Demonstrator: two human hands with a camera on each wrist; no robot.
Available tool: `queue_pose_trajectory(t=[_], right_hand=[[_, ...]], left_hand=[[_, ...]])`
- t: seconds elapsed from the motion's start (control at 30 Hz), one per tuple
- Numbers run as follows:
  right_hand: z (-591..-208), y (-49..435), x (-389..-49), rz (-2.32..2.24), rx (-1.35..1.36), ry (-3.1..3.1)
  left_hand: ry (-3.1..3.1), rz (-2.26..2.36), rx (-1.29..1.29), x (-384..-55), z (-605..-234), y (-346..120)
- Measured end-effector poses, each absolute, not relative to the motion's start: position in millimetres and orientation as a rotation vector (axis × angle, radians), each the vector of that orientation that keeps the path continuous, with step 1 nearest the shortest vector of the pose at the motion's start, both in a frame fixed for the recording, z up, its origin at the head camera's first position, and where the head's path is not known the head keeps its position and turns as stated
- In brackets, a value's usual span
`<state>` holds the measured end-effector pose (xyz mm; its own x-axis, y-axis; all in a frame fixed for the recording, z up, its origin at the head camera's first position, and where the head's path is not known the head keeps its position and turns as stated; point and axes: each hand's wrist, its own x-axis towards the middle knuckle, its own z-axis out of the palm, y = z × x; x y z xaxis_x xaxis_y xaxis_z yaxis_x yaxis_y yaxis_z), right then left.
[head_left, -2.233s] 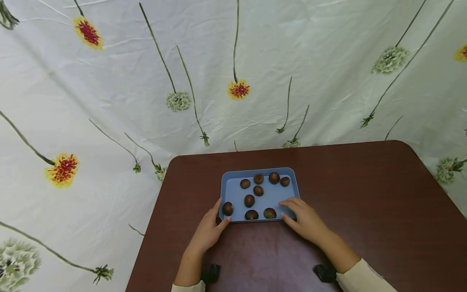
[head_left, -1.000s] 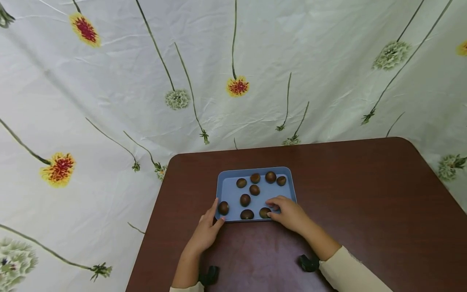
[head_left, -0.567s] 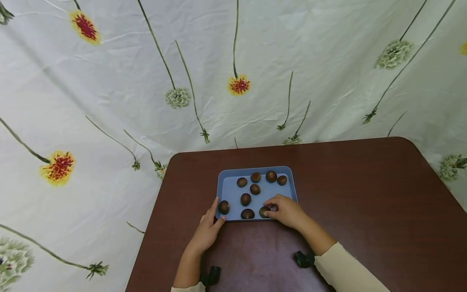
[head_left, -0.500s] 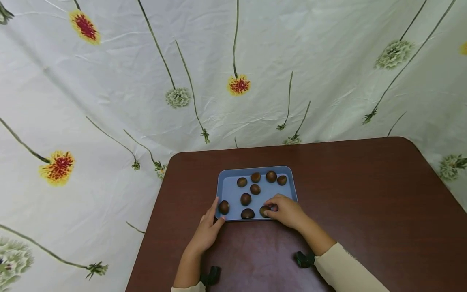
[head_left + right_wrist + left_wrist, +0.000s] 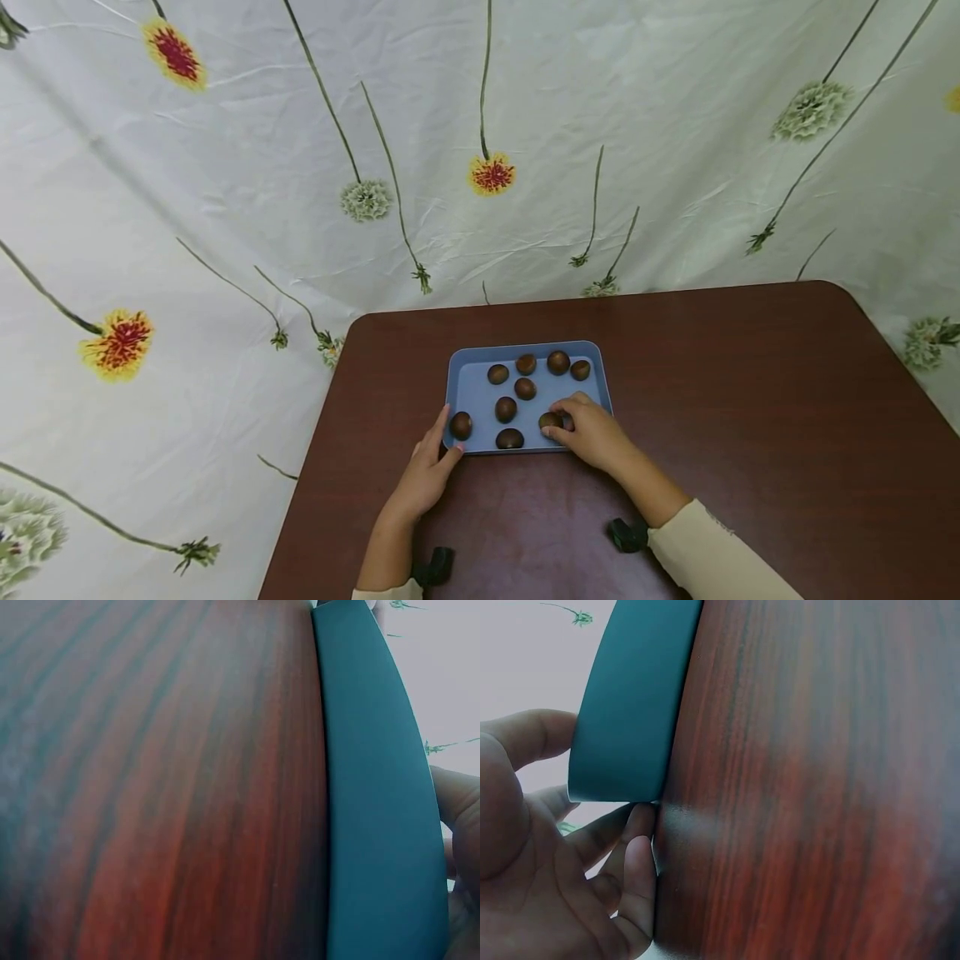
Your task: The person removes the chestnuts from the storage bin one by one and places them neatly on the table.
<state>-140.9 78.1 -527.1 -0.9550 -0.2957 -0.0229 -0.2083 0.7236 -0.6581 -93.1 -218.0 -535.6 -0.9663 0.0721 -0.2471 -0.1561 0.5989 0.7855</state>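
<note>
One brown nut (image 5: 550, 421) pinched, partly hidden by right hand (image 5: 596, 435); left sleeve (image 5: 388, 592) cropped.

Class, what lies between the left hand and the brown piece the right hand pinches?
In the head view, three more: left piece, near piece and the piece behind it, on the tray.

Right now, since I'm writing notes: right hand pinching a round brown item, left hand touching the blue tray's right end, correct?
Wrong end: the head view shows the left hand touching the left end of the blue tray; the right hand pinches a round brown item.
</note>
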Motion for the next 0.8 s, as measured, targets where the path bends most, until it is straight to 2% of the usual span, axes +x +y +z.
queue_pose_trajectory(t=[0.8], right_hand=[[-533.3, 81.5, -137.4, -1.137, -0.481, 2.903]], left_hand=[[2.462, 1.486, -0.121, -88.8, -534.9, -218.6]])
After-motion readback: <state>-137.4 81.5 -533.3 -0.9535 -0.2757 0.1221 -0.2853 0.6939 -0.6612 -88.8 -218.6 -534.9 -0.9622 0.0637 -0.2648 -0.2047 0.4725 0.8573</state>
